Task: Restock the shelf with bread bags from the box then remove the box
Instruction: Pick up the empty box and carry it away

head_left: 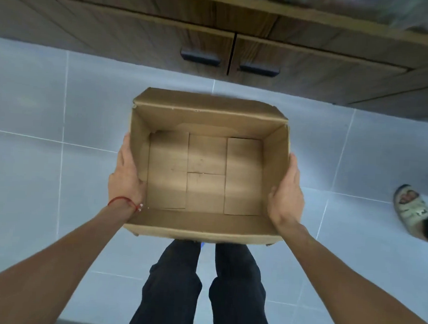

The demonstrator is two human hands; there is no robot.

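Head-worn wide-angle view, steeply downward, close over box (206, 171), toward cabinet doors (229, 50).

Bare forearms, no sleeves; thin red string bracelet (121, 201) w/ white beads, left wrist; dark trousers (205, 291).
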